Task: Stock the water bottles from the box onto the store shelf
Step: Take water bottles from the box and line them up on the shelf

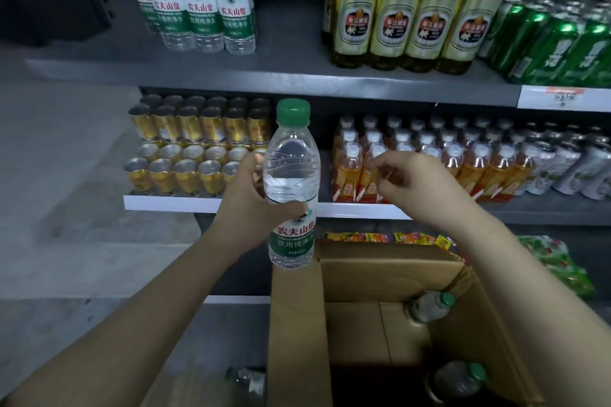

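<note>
One water bottle [292,182] stands upright at frame centre, clamped in the left hand [254,195], while the right hand [406,178] hangs loosely curled and empty; lifted carelessly, it could topple the shelved bottles [195,0] upper left.

I see the water bottle [291,182] upright in my left hand [254,195]; my right hand [406,175] sits just right of it. The box [297,324] lies below both hands, holding apparently two bottles [429,306]. The shelved bottles [195,0] stand above-left.
</note>
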Action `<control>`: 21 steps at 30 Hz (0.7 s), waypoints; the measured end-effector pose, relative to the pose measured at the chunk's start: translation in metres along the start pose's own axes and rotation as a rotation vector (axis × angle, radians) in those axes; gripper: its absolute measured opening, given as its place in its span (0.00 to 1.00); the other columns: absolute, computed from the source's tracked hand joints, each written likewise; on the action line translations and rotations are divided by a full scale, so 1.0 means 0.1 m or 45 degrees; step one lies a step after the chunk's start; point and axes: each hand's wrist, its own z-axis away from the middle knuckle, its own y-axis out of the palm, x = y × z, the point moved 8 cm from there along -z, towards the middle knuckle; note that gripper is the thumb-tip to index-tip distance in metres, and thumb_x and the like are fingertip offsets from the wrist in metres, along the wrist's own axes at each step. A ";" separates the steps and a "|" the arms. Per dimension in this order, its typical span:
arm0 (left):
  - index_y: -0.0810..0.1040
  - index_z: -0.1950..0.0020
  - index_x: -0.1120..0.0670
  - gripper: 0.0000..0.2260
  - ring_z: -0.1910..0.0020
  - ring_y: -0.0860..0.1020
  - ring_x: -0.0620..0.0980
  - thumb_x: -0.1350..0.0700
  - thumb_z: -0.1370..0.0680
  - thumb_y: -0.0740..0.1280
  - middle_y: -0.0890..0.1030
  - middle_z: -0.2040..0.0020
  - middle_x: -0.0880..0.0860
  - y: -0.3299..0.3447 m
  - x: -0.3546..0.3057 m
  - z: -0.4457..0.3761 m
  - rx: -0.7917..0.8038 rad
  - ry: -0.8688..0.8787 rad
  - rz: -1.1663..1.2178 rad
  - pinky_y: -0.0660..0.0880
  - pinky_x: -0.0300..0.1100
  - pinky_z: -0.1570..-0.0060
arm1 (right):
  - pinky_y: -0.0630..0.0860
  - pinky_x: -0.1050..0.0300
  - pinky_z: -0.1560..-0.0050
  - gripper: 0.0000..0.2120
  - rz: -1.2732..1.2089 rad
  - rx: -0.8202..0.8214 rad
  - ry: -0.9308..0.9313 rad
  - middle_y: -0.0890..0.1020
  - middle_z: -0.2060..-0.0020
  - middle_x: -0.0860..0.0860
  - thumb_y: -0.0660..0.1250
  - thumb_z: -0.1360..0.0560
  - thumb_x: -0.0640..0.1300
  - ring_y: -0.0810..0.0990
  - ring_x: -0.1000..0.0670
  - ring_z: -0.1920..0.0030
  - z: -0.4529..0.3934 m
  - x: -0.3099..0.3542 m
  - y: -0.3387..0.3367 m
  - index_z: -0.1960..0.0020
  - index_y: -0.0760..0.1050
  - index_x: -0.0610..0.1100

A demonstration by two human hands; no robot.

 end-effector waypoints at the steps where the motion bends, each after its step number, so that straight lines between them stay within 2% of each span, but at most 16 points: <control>1: 0.68 0.54 0.44 0.23 0.53 0.81 0.45 0.65 0.36 0.76 0.81 0.52 0.47 -0.11 -0.01 -0.05 -0.004 0.002 0.008 0.77 0.41 0.56 | 0.71 0.58 0.60 0.14 -0.005 -0.004 0.000 0.78 0.62 0.52 0.63 0.27 0.37 0.77 0.50 0.61 -0.05 0.08 0.02 0.42 0.77 0.44; 4: 0.69 0.53 0.46 0.24 0.54 0.81 0.45 0.67 0.36 0.76 0.82 0.53 0.48 -0.44 -0.05 -0.18 -0.011 0.034 0.036 0.77 0.41 0.58 | 0.67 0.74 0.66 0.13 -0.017 -0.055 0.008 0.74 0.67 0.61 0.63 0.27 0.36 0.72 0.61 0.67 -0.22 0.31 0.08 0.44 0.77 0.44; 6: 0.69 0.53 0.47 0.24 0.54 0.82 0.46 0.67 0.37 0.76 0.82 0.54 0.49 -0.66 -0.08 -0.26 -0.007 0.055 0.040 0.79 0.42 0.57 | 0.66 0.75 0.68 0.13 -0.020 -0.076 0.022 0.76 0.66 0.59 0.63 0.28 0.36 0.70 0.63 0.70 -0.32 0.45 0.13 0.45 0.78 0.44; 10: 0.69 0.54 0.46 0.23 0.54 0.82 0.48 0.67 0.37 0.76 0.82 0.53 0.50 -1.05 -0.11 -0.42 -0.011 0.095 0.036 0.80 0.48 0.54 | 0.67 0.70 0.69 0.12 -0.051 -0.110 0.028 0.81 0.63 0.51 0.63 0.28 0.37 0.75 0.60 0.70 -0.50 0.73 0.29 0.47 0.78 0.46; 13: 0.69 0.55 0.46 0.23 0.54 0.81 0.46 0.67 0.37 0.76 0.82 0.54 0.48 -1.31 -0.11 -0.51 -0.030 0.128 0.041 0.79 0.45 0.54 | 0.69 0.72 0.65 0.13 -0.062 -0.131 0.029 0.82 0.60 0.48 0.63 0.28 0.37 0.78 0.51 0.64 -0.63 0.92 0.40 0.46 0.78 0.47; 15: 0.69 0.56 0.46 0.24 0.56 0.81 0.43 0.68 0.37 0.76 0.82 0.56 0.47 -1.46 -0.11 -0.56 -0.038 0.142 0.048 0.78 0.41 0.57 | 0.75 0.64 0.62 0.13 -0.076 -0.119 0.029 0.81 0.60 0.49 0.63 0.27 0.37 0.80 0.46 0.63 -0.71 1.05 0.45 0.45 0.77 0.47; 16: 0.69 0.56 0.46 0.23 0.57 0.81 0.42 0.68 0.37 0.76 0.81 0.56 0.47 -1.52 -0.12 -0.59 -0.042 0.147 0.050 0.77 0.39 0.58 | 0.76 0.60 0.61 0.13 -0.075 -0.117 0.023 0.81 0.60 0.49 0.63 0.27 0.37 0.80 0.45 0.62 -0.75 1.11 0.47 0.45 0.77 0.47; 18: 0.69 0.56 0.45 0.23 0.61 0.81 0.39 0.67 0.37 0.76 0.81 0.57 0.45 -1.64 -0.13 -0.64 -0.057 0.152 0.052 0.76 0.37 0.60 | 0.73 0.62 0.59 0.14 -0.061 -0.121 0.005 0.81 0.58 0.49 0.63 0.27 0.36 0.79 0.49 0.59 -0.82 1.22 0.49 0.44 0.77 0.46; 21: 0.69 0.56 0.46 0.23 0.64 0.81 0.35 0.67 0.37 0.76 0.81 0.59 0.44 -1.79 -0.17 -0.72 -0.087 0.164 0.069 0.76 0.37 0.61 | 0.75 0.57 0.52 0.15 -0.049 -0.095 -0.036 0.81 0.57 0.49 0.64 0.28 0.36 0.79 0.50 0.56 -0.95 1.37 0.51 0.43 0.77 0.45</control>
